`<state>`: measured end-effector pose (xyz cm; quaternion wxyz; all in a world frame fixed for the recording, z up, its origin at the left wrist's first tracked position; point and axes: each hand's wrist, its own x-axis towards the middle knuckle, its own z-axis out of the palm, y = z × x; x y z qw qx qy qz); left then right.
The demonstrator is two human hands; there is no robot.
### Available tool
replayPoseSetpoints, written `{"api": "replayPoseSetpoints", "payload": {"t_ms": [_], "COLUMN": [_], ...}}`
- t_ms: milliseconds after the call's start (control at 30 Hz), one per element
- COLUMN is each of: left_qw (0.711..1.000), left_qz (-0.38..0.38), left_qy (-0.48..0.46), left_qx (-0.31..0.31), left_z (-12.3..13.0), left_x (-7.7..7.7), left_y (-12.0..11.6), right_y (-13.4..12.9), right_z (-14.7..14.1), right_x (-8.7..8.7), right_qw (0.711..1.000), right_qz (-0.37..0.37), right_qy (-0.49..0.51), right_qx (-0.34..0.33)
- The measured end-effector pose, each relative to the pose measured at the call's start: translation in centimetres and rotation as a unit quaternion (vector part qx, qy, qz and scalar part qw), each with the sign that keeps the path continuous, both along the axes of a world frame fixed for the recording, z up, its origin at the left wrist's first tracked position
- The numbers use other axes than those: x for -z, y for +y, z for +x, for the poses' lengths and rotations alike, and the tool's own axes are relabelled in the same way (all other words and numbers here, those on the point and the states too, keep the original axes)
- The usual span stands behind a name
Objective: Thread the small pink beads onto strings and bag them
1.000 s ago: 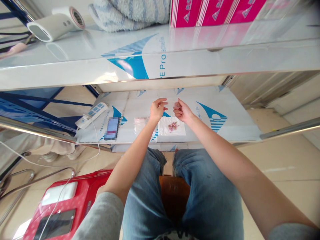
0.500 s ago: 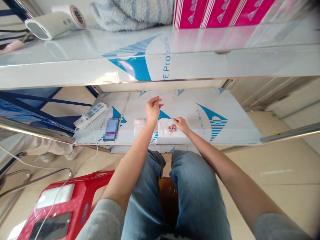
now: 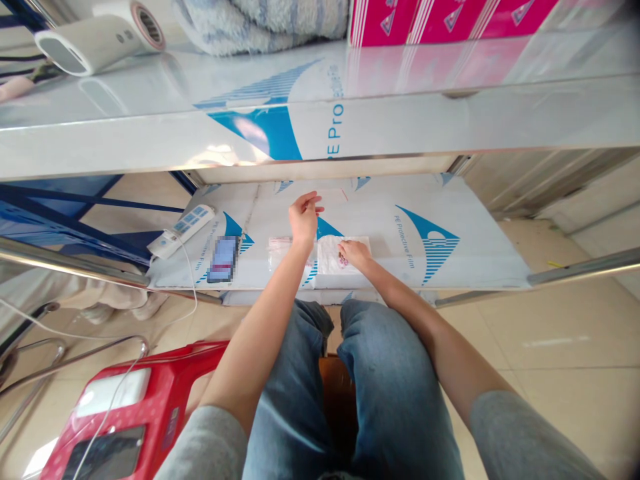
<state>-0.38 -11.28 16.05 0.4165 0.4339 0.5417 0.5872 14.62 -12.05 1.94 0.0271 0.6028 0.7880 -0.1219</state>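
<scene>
While the left hand [image 3: 303, 219] pinches a clear bag [image 3: 332, 197] | right hand [image 3: 355, 253] bent over the pink bits [image 3: 343, 262], grip unclear | bits on the white sheet [image 3: 327, 261], right hand nearer, left hand and bag farther from the person

The phone [image 3: 223, 259] lies left of the plastic bags [image 3: 279, 255], on the lower shelf [image 3: 480, 247].

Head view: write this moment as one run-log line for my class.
left hand: holds clear bag | right hand: fingertips at small pink pieces on white sheet | phone: lower shelf
</scene>
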Motion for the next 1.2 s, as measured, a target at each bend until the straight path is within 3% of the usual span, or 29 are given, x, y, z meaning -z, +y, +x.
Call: {"api": "replayPoseSetpoints", "payload": {"t_ms": [100, 500, 1200], "left_qw": [1.0, 1.0, 1.0], "left_qz": [0.003, -0.001, -0.008], "left_qy": [0.003, 0.0, 0.008], "left_qx": [0.0, 0.0, 0.001], "left_z": [-0.02, 0.15, 0.12], "left_x": [0.08, -0.21, -0.43], "left_y": [0.03, -0.12, -0.19], "right_y": [-0.07, -0.17, -0.42], "right_z": [0.1, 0.22, 0.17], "right_x": [0.32, 0.91, 0.92], "right_qw": [0.999, 0.998, 0.995], "right_qz": [0.038, 0.049, 0.093], "right_qy": [-0.017, -0.044, 0.035], "right_qx": [-0.013, -0.025, 0.014]}}
